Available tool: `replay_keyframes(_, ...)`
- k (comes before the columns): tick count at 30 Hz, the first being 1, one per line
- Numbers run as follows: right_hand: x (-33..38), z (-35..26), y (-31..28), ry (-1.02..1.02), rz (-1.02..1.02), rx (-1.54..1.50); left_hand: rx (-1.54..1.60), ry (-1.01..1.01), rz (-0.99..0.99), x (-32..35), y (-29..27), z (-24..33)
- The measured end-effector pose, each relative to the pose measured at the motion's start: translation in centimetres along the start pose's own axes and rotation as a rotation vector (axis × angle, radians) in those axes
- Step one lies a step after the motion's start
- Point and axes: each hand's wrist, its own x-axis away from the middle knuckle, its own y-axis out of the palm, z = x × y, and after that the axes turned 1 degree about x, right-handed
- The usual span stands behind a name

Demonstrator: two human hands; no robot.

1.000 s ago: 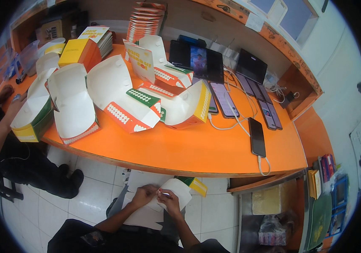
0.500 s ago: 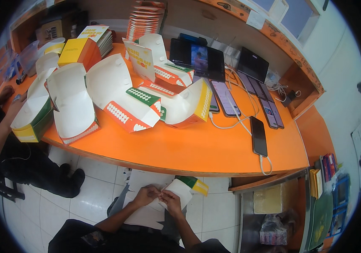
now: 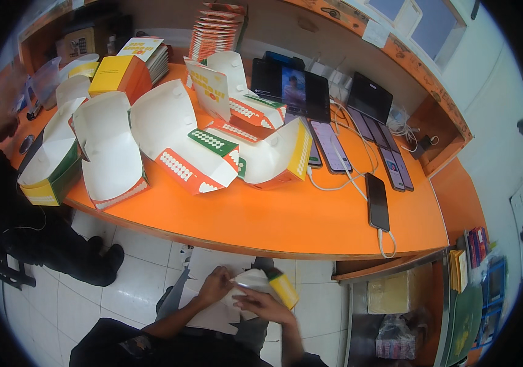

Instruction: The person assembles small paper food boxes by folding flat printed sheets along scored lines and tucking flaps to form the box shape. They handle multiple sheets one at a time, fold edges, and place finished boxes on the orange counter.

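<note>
My left hand and my right hand both grip a flat white cardboard box blank with a yellow and green edge, held over my lap below the front edge of the orange counter. More white sheets lie on my lap under the hands. The fingers of both hands press on the card's middle fold.
On the counter lie several folded white food boxes with red, green and yellow sides, stacks of flat blanks, a tablet and several phones with cables. Another person in dark clothes sits at the left. Shelves with packets stand at the right.
My hands have shifted slightly on the card, and its yellow-green end has turned a little toward the right. Nothing on the counter has moved.
</note>
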Motion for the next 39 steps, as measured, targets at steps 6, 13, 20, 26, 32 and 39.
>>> replay_keyframes(6,8.4,-14.5,-8.7,-1.099,0.279,0.064,0.034,0.082,0.0,0.5,0.0,0.8)
replay_keyframes(13,-9.4,-26.0,-24.9,-0.747,1.022,0.674,0.05,0.1,-0.104,0.5,0.3,0.2)
replay_keyframes(20,-21.4,-23.2,-32.9,-0.471,1.119,1.347,0.017,0.23,-0.248,0.5,0.1,1.0)
replay_keyframes(26,-23.0,-24.4,-33.7,-0.202,1.2,1.351,0.073,0.344,-0.57,-0.3,-1.7,0.4)
replay_keyframes(32,-17.4,-24.3,-30.9,-0.456,1.092,1.233,-0.043,0.401,-0.699,-0.1,-1.7,0.8)
replay_keyframes(39,-2.9,-19.9,-16.6,-0.78,0.891,0.507,-0.195,0.459,-0.744,0.2,-2.2,1.9)
